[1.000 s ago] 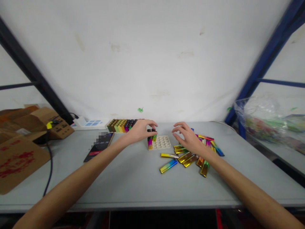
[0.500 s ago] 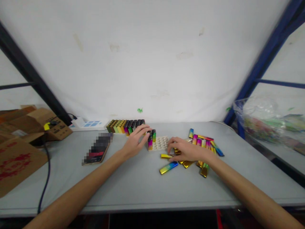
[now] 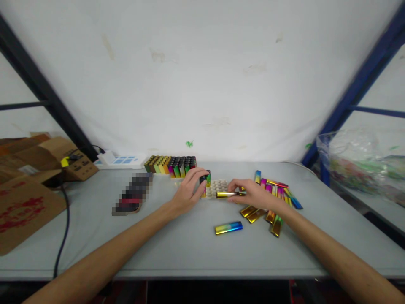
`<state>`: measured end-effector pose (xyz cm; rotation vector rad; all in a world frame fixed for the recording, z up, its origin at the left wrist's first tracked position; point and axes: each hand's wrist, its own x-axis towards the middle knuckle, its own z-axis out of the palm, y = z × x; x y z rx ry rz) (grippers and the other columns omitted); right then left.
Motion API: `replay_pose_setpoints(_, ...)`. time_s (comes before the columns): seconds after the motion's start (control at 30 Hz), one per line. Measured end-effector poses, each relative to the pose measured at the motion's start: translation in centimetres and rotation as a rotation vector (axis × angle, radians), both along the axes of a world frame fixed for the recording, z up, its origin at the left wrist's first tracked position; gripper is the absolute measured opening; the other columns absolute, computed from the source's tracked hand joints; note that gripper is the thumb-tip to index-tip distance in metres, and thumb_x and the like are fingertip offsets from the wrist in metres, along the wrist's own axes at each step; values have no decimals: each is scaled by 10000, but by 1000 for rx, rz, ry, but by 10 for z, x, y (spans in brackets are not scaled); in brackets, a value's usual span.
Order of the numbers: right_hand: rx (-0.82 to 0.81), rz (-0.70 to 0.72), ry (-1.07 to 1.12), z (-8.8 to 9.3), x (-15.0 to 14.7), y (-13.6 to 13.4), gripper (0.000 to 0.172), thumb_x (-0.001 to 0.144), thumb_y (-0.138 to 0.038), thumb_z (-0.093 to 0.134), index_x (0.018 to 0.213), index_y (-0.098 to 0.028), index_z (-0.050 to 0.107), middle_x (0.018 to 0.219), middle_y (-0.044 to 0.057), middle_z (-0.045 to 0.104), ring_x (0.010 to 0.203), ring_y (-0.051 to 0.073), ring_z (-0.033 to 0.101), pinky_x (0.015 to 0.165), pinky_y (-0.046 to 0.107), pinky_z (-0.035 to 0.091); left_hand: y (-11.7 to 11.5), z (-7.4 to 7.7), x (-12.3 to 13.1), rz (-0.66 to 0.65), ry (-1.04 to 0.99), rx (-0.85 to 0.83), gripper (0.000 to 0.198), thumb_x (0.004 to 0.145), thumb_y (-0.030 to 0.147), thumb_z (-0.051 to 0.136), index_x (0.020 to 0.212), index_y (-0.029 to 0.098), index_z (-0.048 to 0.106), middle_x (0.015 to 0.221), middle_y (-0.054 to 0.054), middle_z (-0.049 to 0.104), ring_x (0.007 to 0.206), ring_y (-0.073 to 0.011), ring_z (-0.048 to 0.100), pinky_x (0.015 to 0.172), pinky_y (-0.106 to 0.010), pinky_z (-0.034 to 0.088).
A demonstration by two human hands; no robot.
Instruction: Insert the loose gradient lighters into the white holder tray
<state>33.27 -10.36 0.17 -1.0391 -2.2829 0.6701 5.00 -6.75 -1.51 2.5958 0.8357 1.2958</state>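
Observation:
A white tray with round holes (image 3: 219,184) lies between my hands, with a few shiny lighters (image 3: 208,179) upright at its left end. My left hand (image 3: 189,192) curls around these upright lighters, thumb and fingertips against one with a black top; its fingers partly hide them. My right hand (image 3: 248,193) pinches a gold lighter (image 3: 223,194) held level just over the tray's front right edge. Beneath and beside my right hand lies a loose pile of multicoloured metallic lighters (image 3: 275,215). A single yellow-blue lighter (image 3: 228,228) lies apart, nearer me.
Rows of upright lighters (image 3: 182,166) stand at the back near the wall. A phone (image 3: 134,196), its screen blurred out, lies left, with a white power strip (image 3: 123,162) behind. Cardboard boxes (image 3: 31,207) and a black cable (image 3: 65,228) occupy the far left. A plastic bag (image 3: 354,156) is at right.
My right hand has picked the gold lighter off the table and raised it toward the tray. My left hand stays at the upright lighters. The view has shifted slightly.

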Motion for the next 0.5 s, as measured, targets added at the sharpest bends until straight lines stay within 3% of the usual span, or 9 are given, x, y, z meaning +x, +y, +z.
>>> replay_pose_setpoints(0.27, -403, -69, 352, 3, -5, 0, 394, 807, -522, 788, 970, -176, 691, 794, -2, 666, 674, 144, 591, 616, 270, 481, -1, 1, 2, -8, -20, 3, 281, 1043, 251, 463, 1299, 204, 566, 1290, -112, 620, 1276, -235, 553, 1147, -441, 433)
replay_pose_setpoints(0.37, -396, -92, 460, 8, -8, -3, 375, 786, -506, 810, 900, -171, 685, 868, 16, 680, 801, 172, 640, 739, 300, 519, -1, 1, 2, -15, -31, 17, 269, 1040, 240, 466, 1284, 199, 572, 1269, -109, 629, 1264, -232, 560, 1141, -437, 438)
replay_pose_setpoints(0.5, -456, -59, 563, 9, -12, -7, 335, 871, -503, 736, 965, -191, 657, 1014, 50, 716, 989, 211, 676, 935, 364, 519, 0, 1, 2, -18, -40, 32, 259, 1039, 235, 471, 1274, 197, 574, 1257, -113, 633, 1251, -233, 565, 1124, -443, 451)
